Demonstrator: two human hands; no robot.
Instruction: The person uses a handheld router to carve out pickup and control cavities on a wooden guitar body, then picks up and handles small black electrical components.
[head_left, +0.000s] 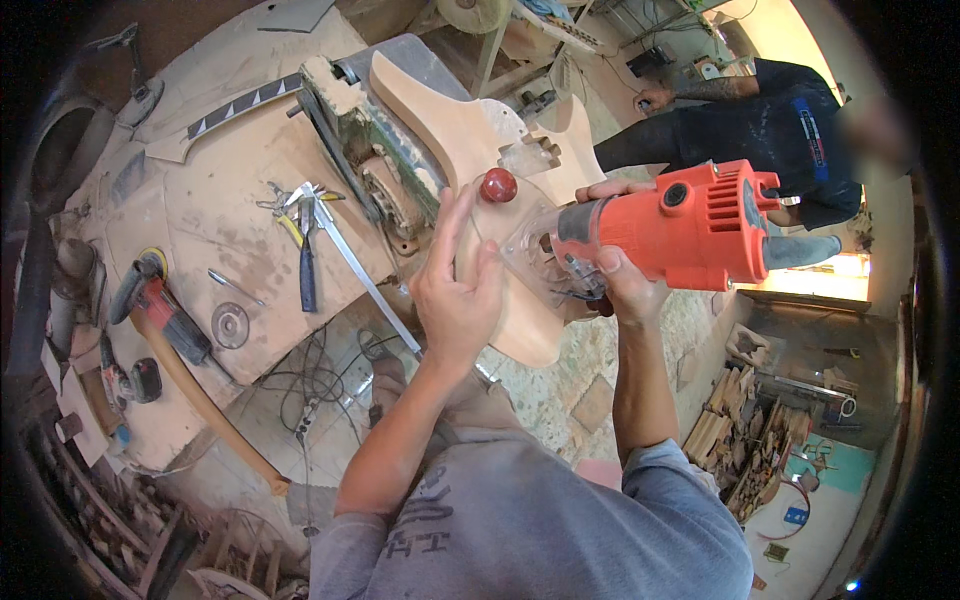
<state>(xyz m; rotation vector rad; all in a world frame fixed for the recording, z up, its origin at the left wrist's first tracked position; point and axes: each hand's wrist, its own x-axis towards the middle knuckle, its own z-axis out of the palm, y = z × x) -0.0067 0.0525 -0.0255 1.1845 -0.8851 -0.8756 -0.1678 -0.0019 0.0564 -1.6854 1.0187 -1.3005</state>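
A red-orange router (690, 225) with a grey collar stands on a pale wooden guitar body (525, 335). My right hand (632, 285) wraps round the lower part of its housing, fingers on the far side and thumb in front. Its see-through base (522, 238) lies over the wood and carries a round dark red knob (497, 185). Beside that knob my left hand (460, 295) is open, with fingers stretched along the left edge of the base and body. The cutter is hidden under the router. A cut-out (530, 155) shows in the wood beyond the knob.
Left of the body stands a dusty belt sander (375, 150). The workbench (185, 215) bears a caliper (345, 250), pliers (290, 225), a blue-handled hammer (307, 270) and an angle grinder (170, 315). A co-worker (740, 125) stands at far right. Cables (310, 385) trail below; wood offcuts (745, 440) lie lower right.
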